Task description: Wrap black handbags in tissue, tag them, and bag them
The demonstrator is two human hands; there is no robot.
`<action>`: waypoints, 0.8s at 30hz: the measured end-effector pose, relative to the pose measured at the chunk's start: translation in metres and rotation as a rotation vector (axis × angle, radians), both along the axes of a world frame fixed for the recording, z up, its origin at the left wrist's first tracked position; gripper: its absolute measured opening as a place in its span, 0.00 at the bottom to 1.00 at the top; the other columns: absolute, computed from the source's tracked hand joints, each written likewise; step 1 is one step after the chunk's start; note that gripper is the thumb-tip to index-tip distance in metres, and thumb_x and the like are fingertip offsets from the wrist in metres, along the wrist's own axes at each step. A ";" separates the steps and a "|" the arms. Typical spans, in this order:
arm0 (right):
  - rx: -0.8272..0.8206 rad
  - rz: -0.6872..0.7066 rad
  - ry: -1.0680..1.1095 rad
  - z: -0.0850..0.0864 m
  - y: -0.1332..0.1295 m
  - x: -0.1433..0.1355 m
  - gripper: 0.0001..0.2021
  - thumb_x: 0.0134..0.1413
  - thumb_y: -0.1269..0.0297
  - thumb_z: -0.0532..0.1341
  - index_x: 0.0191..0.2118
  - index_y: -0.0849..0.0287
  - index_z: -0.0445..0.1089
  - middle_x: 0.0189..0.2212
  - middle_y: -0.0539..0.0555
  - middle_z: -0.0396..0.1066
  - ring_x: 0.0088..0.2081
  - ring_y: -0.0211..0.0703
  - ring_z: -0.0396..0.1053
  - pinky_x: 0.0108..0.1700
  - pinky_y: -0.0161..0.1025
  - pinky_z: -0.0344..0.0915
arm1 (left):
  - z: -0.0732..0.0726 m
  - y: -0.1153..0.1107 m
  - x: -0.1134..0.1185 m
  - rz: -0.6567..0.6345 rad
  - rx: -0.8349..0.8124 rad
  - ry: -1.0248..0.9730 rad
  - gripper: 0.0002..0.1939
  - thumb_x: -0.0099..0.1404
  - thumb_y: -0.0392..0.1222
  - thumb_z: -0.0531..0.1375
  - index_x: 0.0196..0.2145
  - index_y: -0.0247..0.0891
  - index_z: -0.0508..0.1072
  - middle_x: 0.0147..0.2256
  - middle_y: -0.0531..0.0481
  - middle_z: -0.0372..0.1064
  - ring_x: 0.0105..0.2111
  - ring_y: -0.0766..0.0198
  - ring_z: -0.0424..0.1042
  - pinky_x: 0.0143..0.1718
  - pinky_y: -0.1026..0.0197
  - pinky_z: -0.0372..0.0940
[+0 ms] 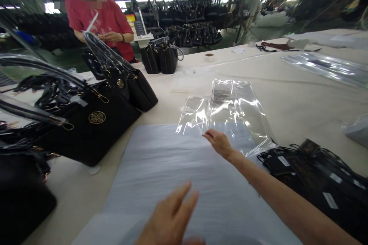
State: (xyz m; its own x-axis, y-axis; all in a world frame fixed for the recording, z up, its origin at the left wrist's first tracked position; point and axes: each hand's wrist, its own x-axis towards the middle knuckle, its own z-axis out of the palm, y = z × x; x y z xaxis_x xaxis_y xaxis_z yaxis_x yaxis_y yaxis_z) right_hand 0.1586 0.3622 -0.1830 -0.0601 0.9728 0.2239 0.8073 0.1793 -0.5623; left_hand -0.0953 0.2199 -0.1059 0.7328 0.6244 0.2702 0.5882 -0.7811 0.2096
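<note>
My right hand (220, 142) reaches forward over the table, its fingers pinched on the near edge of a clear plastic bag (195, 113). Glare runs across the plastic, and a larger clear bag with printed lines (238, 103) lies beside and partly under it. Below them spreads a stack of pale bluish-white tissue paper (161, 164). Low in the view my left hand (171, 216) hovers above the paper with its fingers apart, holding nothing; it is slightly blurred.
Black handbags (115, 134) with wrapped handles stand at left. Two small black bags (159, 59) and a tape roll (209, 57) sit farther back. Black labelled pouches (313, 180) lie at right, near plastic sheets (330, 69). A person in red (115, 19) stands across the table (287, 95).
</note>
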 end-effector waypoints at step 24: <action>-0.284 0.091 0.195 0.032 -0.088 -0.012 0.13 0.47 0.61 0.66 0.21 0.59 0.63 0.18 0.45 0.64 0.22 0.33 0.59 0.27 0.32 0.54 | -0.007 0.112 0.038 -0.129 0.291 0.295 0.20 0.64 0.53 0.54 0.26 0.33 0.70 0.27 0.45 0.71 0.35 0.57 0.68 0.45 0.52 0.54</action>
